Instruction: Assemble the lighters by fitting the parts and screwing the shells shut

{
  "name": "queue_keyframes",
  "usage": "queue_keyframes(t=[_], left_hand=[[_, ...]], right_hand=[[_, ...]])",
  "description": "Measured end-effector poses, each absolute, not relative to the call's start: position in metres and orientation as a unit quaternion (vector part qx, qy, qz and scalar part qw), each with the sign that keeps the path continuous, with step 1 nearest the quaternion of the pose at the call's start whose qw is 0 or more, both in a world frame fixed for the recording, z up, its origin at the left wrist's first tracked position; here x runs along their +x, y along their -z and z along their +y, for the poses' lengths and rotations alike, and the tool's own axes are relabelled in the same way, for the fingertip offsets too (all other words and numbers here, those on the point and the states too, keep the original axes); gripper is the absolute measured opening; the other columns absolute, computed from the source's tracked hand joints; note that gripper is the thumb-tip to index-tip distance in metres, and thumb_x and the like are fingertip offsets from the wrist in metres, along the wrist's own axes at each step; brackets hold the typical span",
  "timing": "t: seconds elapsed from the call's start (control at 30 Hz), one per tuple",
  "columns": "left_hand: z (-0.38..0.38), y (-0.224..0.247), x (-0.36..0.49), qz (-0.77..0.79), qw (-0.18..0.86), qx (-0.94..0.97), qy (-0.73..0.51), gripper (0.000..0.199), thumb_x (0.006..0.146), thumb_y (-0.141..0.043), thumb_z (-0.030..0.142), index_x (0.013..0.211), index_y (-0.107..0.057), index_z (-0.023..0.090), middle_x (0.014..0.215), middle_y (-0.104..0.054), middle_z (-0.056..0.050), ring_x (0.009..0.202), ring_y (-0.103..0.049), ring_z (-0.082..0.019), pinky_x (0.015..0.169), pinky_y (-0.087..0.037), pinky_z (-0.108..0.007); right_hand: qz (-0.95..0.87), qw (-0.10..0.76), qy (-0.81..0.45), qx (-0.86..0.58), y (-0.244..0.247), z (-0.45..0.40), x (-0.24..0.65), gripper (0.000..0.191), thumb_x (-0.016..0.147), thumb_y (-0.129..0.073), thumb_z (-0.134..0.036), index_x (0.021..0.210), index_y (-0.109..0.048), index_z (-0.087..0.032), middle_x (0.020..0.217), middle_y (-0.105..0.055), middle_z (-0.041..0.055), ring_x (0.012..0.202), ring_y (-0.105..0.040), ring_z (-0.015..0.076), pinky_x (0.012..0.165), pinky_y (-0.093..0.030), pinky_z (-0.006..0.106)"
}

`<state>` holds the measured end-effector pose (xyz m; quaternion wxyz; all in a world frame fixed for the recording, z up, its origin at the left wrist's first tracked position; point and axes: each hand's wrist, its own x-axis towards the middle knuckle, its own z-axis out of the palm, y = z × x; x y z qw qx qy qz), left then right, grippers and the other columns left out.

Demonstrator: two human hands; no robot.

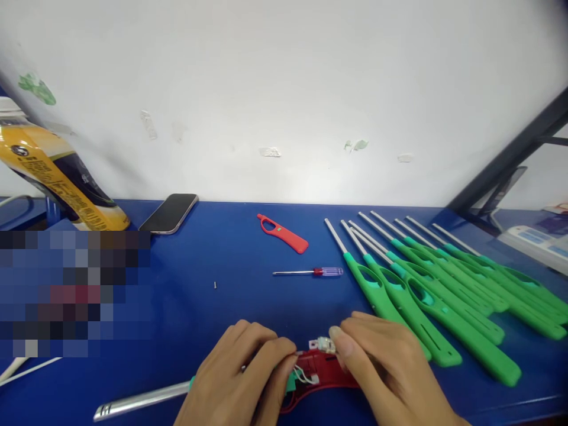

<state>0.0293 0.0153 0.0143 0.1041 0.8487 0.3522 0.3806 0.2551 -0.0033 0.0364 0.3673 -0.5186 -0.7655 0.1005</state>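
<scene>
An opened red lighter half (331, 371) lies at the front centre, with white wires and a green part (291, 381) inside it. A metal tube (142, 400) sticks out to its left. My left hand (242, 373) is closed over the left part of this lighter, fingertips at its upper edge. Pinched between thumb and fingers of my right hand (384, 361) is a small clear part (325, 344), just above the red half. Beyond my hands lie a screwdriver (327, 271) with a purple handle, a separate red shell (288, 236) and a tiny screw (215, 285).
Several green lighters (461, 307) with metal tubes fan out on the right of the blue table (186, 307). A phone (171, 213) lies at the back left beside a yellow bottle (66, 177). The white wall (284, 89) rises behind.
</scene>
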Motion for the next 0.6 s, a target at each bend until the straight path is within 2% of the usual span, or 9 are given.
queue_keyframes(t=[0.1,0.23,0.43,0.6], left_hand=[[0.015,-0.012,0.028,0.35,0.106,0.852,-0.375,0.022,0.106,-0.055,0.009,0.118,-0.064,0.026,0.1,-0.069,0.001,0.087,-0.068,-0.013,0.079,-0.058,-0.023],[0.014,-0.011,0.026,0.344,0.107,0.859,-0.363,0.021,0.107,-0.054,0.011,0.118,-0.065,0.026,0.099,-0.068,0.001,0.084,-0.067,-0.014,0.076,-0.058,-0.025],[0.015,-0.008,0.026,0.342,0.086,0.867,-0.352,0.017,0.11,-0.051,0.015,0.116,-0.064,0.024,0.096,-0.066,-0.001,0.079,-0.065,-0.015,0.072,-0.058,-0.026],[0.015,-0.009,0.025,0.345,0.076,0.871,-0.343,0.019,0.111,-0.049,0.015,0.114,-0.065,0.023,0.094,-0.066,-0.001,0.076,-0.065,-0.014,0.069,-0.058,-0.025]], right_hand=[[-0.772,0.361,-0.109,-0.512,-0.033,-0.002,0.255,0.053,0.114,-0.046,-0.033,0.063,-0.041,-0.021,0.053,-0.047,-0.0069,0.048,-0.051,0.0079,0.066,-0.05,0.024],[-0.768,0.368,-0.101,-0.514,-0.033,-0.006,0.25,0.057,0.115,-0.043,-0.04,0.06,-0.051,-0.024,0.051,-0.05,-0.0042,0.047,-0.053,0.0125,0.063,-0.052,0.028],[-0.76,0.388,-0.068,-0.517,-0.04,-0.012,0.243,0.058,0.115,-0.04,-0.039,0.066,-0.067,-0.027,0.051,-0.058,-0.0019,0.046,-0.057,0.0163,0.082,-0.061,0.032],[-0.76,0.387,-0.066,-0.518,-0.038,-0.012,0.245,0.056,0.115,-0.041,-0.04,0.071,-0.074,-0.027,0.051,-0.06,-0.0017,0.048,-0.061,0.0171,0.084,-0.062,0.032]])
